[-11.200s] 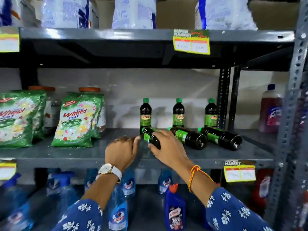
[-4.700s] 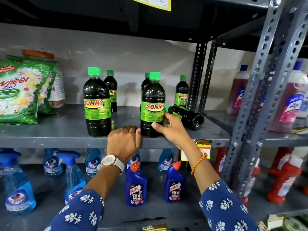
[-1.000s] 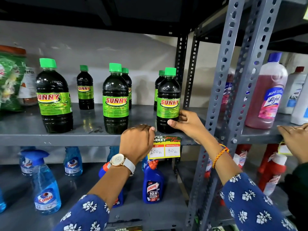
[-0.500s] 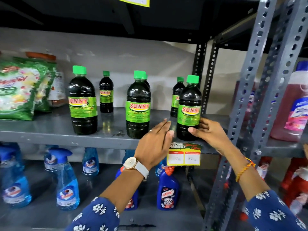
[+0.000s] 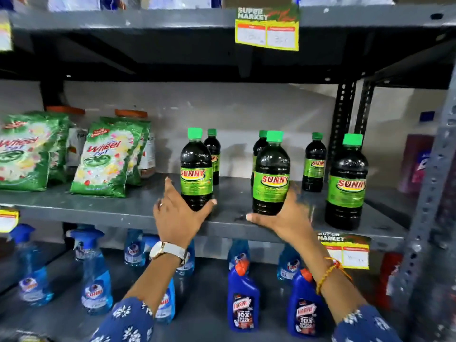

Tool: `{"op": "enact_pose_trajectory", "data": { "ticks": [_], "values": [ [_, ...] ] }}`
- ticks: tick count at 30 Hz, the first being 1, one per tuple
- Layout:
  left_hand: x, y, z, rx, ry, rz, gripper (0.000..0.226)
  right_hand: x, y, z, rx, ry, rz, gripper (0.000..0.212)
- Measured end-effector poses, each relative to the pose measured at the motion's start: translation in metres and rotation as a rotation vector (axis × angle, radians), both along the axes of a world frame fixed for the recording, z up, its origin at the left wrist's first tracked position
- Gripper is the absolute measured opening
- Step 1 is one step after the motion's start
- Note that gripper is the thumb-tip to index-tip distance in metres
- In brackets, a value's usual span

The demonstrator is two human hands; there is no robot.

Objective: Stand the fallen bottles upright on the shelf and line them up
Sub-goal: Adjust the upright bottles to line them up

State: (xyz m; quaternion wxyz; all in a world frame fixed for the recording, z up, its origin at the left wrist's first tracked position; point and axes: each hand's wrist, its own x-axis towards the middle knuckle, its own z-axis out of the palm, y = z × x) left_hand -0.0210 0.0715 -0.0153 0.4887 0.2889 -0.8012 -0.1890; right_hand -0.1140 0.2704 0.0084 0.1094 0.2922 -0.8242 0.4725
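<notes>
Three dark "SUNNY" bottles with green caps stand upright along the front of the grey shelf (image 5: 118, 211). My left hand (image 5: 177, 218) cups the base of the left bottle (image 5: 196, 178), thumb on its right side. My right hand (image 5: 286, 218) wraps the base of the middle bottle (image 5: 271, 183). The right bottle (image 5: 348, 191) stands free near the shelf edge. Three smaller-looking bottles of the same kind stand upright at the back (image 5: 213, 146), partly hidden behind the front ones. No bottle lies on its side.
Green detergent bags (image 5: 106, 159) fill the shelf's left part. A perforated steel post (image 5: 429, 193) rises at the right, with a pink bottle (image 5: 417, 164) behind it. Blue spray bottles (image 5: 95, 280) and toilet-cleaner bottles (image 5: 243, 302) stand on the shelf below. A price tag (image 5: 345, 253) hangs off the shelf edge.
My right hand left the right front bottle and now holds the middle one. My left hand went from open in front of the shelf to the left bottle. The view pulled back.
</notes>
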Motion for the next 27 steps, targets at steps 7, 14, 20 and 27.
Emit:
{"op": "enact_pose_trajectory", "data": {
  "ticks": [7, 14, 20, 27],
  "values": [
    [-0.014, -0.015, -0.016, -0.085, 0.006, 0.031, 0.1, -0.003, -0.006, -0.006, 0.093, 0.064, -0.182, 0.089],
    [-0.014, -0.014, -0.013, -0.051, -0.018, 0.042, 0.077, 0.005, -0.01, -0.004, 0.074, 0.1, -0.217, 0.085],
    [-0.013, -0.014, -0.015, -0.059, 0.026, 0.023, 0.072, 0.007, -0.01, -0.003, 0.084, 0.101, -0.227, 0.083],
    [-0.012, -0.016, -0.015, -0.051, 0.022, 0.014, 0.083, 0.007, -0.009, -0.002, 0.097, 0.109, -0.212, 0.084]
  ]
}}
